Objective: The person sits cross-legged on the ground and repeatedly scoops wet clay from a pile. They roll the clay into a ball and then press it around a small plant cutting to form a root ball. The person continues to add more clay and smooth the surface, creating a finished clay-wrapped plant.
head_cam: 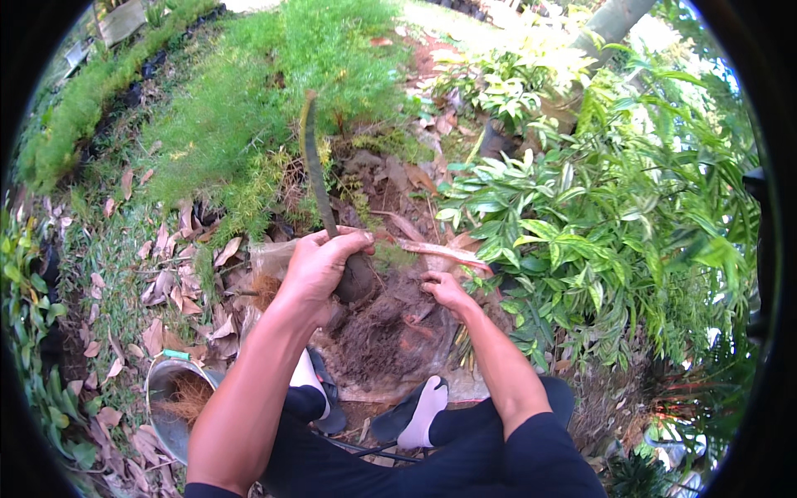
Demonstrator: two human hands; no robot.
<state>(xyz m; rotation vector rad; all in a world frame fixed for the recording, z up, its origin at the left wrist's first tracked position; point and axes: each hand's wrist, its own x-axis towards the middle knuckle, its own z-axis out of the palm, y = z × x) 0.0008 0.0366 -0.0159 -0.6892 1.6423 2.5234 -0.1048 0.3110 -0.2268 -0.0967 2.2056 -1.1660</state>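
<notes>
My left hand (324, 267) grips the base of a long upright leaf (315, 165), dark green with a yellowish edge. Just under this hand hangs a dark rounded clump (355, 280); whether it is a soil ball or a small bag I cannot tell. My right hand (445, 291) is at the right side of a loose soil heap (386, 336), its fingers curled; whether they hold anything is unclear. The heap lies on a plastic sheet (367, 393) in front of my feet. Brown fibre (266, 291) lies left of my left hand.
A metal bucket (155, 404) with brown fibre stands at lower left. Leafy shrubs (560, 230) crowd the right side, and feathery green plants (249, 112) stand ahead. Dry leaves (168, 286) litter the grass. A bundle of cut stems (464, 348) lies by my right forearm.
</notes>
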